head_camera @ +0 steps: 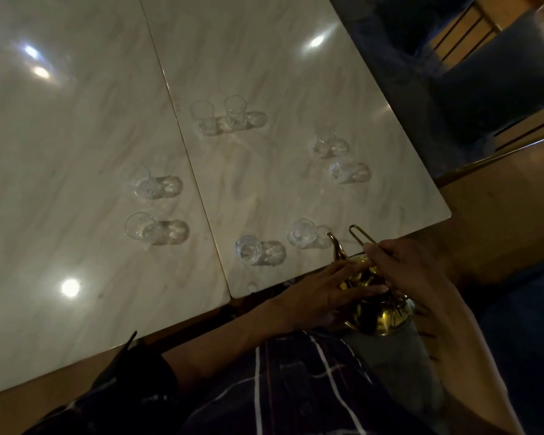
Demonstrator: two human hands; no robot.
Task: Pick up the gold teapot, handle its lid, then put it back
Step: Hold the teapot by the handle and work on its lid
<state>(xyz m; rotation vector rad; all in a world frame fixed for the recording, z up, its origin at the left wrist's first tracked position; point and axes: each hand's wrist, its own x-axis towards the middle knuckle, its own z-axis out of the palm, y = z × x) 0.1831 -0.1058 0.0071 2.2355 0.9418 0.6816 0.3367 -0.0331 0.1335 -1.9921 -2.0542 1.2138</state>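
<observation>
The gold teapot [379, 317] is held off the table, just past its near edge and above my lap. Its curved spout [336, 246] points up toward the table. My right hand [399, 265] grips the thin wire handle [357, 235] that sticks up above the pot. My left hand [319, 293] lies across the top of the pot, fingers on the lid [363, 271], which is mostly hidden under them.
Several small clear glasses stand on the white marble table [264, 73], the closest being glass [302, 233] and glass [248, 249] just beyond the spout. A seam [182, 142] runs between two tabletops. Blue chairs [490, 83] stand at the far right.
</observation>
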